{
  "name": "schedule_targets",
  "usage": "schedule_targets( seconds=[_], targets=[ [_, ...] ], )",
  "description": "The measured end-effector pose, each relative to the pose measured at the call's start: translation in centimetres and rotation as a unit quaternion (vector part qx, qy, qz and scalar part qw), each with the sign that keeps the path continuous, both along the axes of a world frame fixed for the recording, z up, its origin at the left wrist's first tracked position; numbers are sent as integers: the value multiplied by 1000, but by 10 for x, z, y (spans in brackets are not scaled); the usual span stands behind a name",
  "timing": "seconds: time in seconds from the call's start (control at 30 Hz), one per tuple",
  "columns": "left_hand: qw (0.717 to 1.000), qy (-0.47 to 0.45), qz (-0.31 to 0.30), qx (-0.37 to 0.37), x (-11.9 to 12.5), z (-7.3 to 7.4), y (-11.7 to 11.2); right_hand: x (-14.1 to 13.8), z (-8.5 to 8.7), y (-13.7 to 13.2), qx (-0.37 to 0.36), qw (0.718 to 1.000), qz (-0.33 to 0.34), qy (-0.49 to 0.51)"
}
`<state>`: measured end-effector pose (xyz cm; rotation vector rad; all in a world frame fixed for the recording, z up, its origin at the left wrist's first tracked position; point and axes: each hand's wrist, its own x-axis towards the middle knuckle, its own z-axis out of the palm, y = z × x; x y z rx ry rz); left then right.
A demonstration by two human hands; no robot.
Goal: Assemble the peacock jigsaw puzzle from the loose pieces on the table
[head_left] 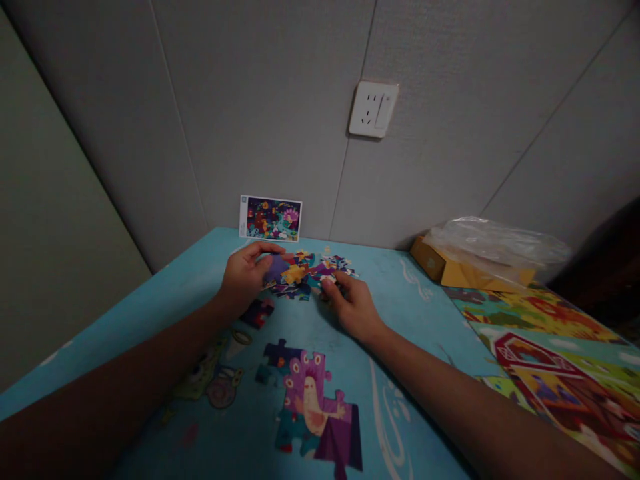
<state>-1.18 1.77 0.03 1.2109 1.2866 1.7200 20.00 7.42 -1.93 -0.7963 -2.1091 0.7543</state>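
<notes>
Pinching a purple puzzle piece (pixel 277 268) with the left hand (pixel 245 277), thumb on top, fingers curled under, right at the edge of the loose pile (pixel 305 275). Resting the right hand (pixel 353 307) on the pile's other side, fingertips bent onto the pieces; cannot tell whether anything is gripped there. Just below the left wrist, one dark stray piece (pixel 257 312). Nearer the body from both hands, a joined section (pixel 315 407) with a purple figure, flat on the blue mat (pixel 410 313). Judging by that: a small part assembled, most pieces loose. Beyond the pile, a reference card (pixel 271 217) against the wall (pixel 250 100). Well off to the right hand's side, a cardboard box (pixel 440 270) under plastic (pixel 495 243).
</notes>
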Motion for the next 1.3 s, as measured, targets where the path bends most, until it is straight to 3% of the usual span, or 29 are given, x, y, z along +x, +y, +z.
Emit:
schedule_targets(
  seconds=[0.07, 0.13, 0.27, 0.37, 0.43, 0.83, 1.03, 1.3],
  targets=[
    [994, 90, 55, -10, -8, -2, 4, 0, -2, 2, -15, 1000, 3, 13],
    [969, 232, 83, -22, -14, -6, 7, 0, -3, 2, -17, 1000, 4, 11],
    [864, 485, 66, -116, -15, -12, 6, -1, 0, 0, -16, 1000, -20, -13],
    [808, 558, 28, -188, -11, -14, 2, -2, 1, 1, -13, 999, -48, -15],
    [795, 574, 15, -198, -10, -13, 0, -2, 1, 1, -13, 998, -65, -19],
    [851, 515, -23, -104, -30, -16, 9, -2, 3, 1, -27, 995, -59, -73],
    [863, 495, 28, -101, -30, -11, 9, -2, 3, 0, -33, 993, -66, -87],
    [895, 425, 89, -106, -31, -7, 9, 2, 3, 4, -9, 978, -162, -135]
  ],
)
